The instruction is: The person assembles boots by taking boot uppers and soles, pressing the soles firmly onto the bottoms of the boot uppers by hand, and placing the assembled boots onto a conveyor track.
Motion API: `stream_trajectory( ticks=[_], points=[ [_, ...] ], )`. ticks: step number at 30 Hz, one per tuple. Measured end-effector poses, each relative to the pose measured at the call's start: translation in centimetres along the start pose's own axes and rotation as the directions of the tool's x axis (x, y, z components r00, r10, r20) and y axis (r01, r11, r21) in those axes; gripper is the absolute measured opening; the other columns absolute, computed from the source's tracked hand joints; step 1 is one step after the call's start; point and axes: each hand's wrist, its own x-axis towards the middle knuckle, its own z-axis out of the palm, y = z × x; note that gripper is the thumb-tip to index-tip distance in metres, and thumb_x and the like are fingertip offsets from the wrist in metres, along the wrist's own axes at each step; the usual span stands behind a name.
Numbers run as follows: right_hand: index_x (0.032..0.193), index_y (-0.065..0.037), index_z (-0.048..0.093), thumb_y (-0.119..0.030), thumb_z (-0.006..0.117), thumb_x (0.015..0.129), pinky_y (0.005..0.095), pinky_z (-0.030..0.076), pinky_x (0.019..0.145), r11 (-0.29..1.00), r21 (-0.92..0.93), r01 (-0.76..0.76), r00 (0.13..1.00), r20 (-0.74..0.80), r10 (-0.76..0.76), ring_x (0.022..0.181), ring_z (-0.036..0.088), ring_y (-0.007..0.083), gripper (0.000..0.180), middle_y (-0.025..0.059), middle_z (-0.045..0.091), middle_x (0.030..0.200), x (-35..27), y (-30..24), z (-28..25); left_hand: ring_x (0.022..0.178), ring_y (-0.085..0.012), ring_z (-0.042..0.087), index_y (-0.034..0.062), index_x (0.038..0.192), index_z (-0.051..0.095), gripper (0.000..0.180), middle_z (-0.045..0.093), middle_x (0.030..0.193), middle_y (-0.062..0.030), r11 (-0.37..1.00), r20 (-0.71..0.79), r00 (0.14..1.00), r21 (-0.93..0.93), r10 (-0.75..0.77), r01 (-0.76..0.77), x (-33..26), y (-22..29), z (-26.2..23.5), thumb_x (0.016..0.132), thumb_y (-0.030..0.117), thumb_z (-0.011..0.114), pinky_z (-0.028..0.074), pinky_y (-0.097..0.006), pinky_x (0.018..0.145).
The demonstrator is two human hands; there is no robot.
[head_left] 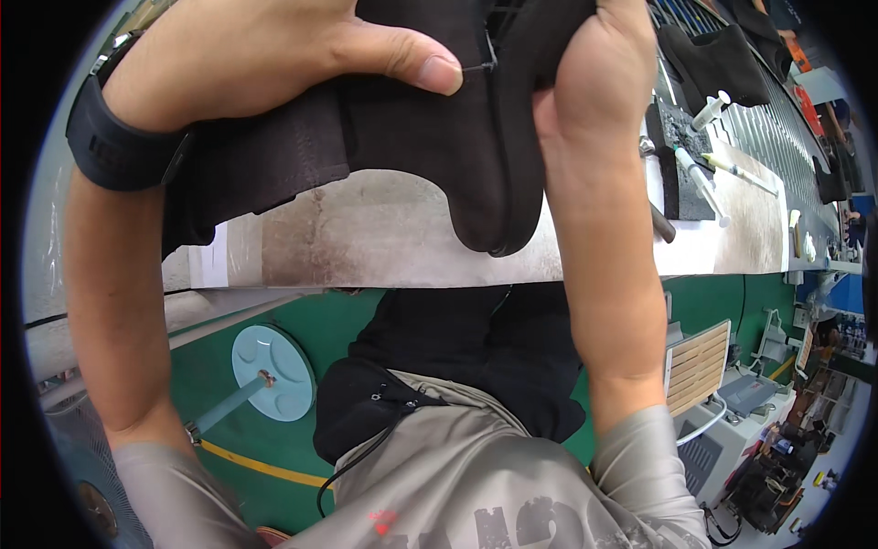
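A black suede-like boot (412,128) lies on its side above the worktable, its shaft toward the left and its dark sole edge (523,183) toward the right. My left hand (302,55) grips it from the upper left, thumb flat across the upper and the other fingers out of sight. From the right, my right hand (599,82) holds the sole side; its fingertips are hidden at the upper edge of the picture. Beside the left thumb tip, a thin thread-like strand runs to the seam between upper and sole.
Right of my right forearm, syringes (700,183) lie by a dark speckled block (686,137). Farther right, more dark boot pieces (718,64) rest on a roller conveyor (768,119). A stained paper sheet (366,238) covers the table's near edge. Below stands a round blue base (272,371).
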Motion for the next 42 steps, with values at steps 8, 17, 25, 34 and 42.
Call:
stream_trajectory(
  ticks=[8, 17, 25, 34, 42],
  points=[
    [0.121, -0.004, 0.07, -0.03, 0.056, 0.113, 0.0298, 0.058, 0.078, 1.0, -0.002, 0.01, 0.999, -0.034, -0.01, 0.084, 0.072, 0.0162, 0.031, 0.0061, 0.076, 0.098, 0.2, 0.2, 0.0, 0.099, -0.0488, 0.071, -0.009, 0.106, 0.057, 0.086, 0.068, 0.098, -0.0335, 0.998, 0.041, 0.998, -0.037, -0.046, 0.047, 0.6, -0.6, 0.1, 0.082, 0.069, 0.086, 0.059, -0.048, 0.085],
    [0.133, 0.002, 0.066, -0.025, 0.055, 0.113, 0.0278, 0.055, 0.089, 0.963, -0.249, 0.101, 0.993, -0.034, -0.113, 0.094, 0.072, 0.0151, 0.036, 0.0069, 0.076, 0.106, -0.2, -0.2, 1.1, 0.091, -0.0486, 0.073, -0.0095, 0.103, 0.057, 0.088, 0.07, 0.091, -0.0324, 1.0, 0.079, 0.997, -0.022, -0.018, 0.02, 1.0, -1.4, -0.4, 0.084, 0.073, 0.081, 0.06, -0.048, 0.081],
    [0.124, 0.004, 0.074, -0.013, 0.067, 0.108, 0.0177, 0.037, 0.07, 0.851, -0.512, 0.115, 0.993, 0.057, -0.1, 0.078, 0.051, -0.0002, 0.025, -0.007, 0.063, 0.089, 0.4, -1.5, 0.7, 0.106, -0.0464, 0.068, -0.0034, 0.13, 0.057, 0.089, 0.069, 0.104, -0.0269, 0.993, -0.097, 0.992, -0.073, 0.086, -0.094, 0.8, -3.2, 1.4, 0.074, 0.055, 0.093, 0.055, -0.049, 0.091],
    [0.115, 0.005, 0.076, -0.017, 0.072, 0.103, 0.0201, 0.045, 0.069, 0.736, -0.63, 0.246, 0.969, 0.176, -0.174, 0.078, 0.06, 0.0029, 0.025, -0.0016, 0.071, 0.088, -0.5, -2.9, 2.3, 0.089, -0.0455, 0.069, -0.0037, 0.111, 0.056, 0.082, 0.067, 0.086, -0.0235, 0.989, -0.149, 0.979, -0.03, 0.139, -0.145, 0.9, -2.0, 0.8, 0.072, 0.058, 0.092, 0.055, -0.048, 0.076],
    [0.113, 0.004, 0.076, -0.014, 0.071, 0.101, 0.0199, 0.043, 0.066, 0.705, -0.664, 0.25, 0.968, 0.16, -0.193, 0.075, 0.056, 0.0008, 0.022, -0.0046, 0.067, 0.085, -1.8, -4.7, 2.6, 0.079, -0.0421, 0.07, -0.0002, 0.098, 0.053, 0.073, 0.064, 0.075, -0.019, 0.98, -0.231, 0.961, -0.093, 0.153, -0.178, 0.3, -0.8, 0.6, 0.068, 0.052, 0.095, 0.056, -0.046, 0.068]
  ],
)
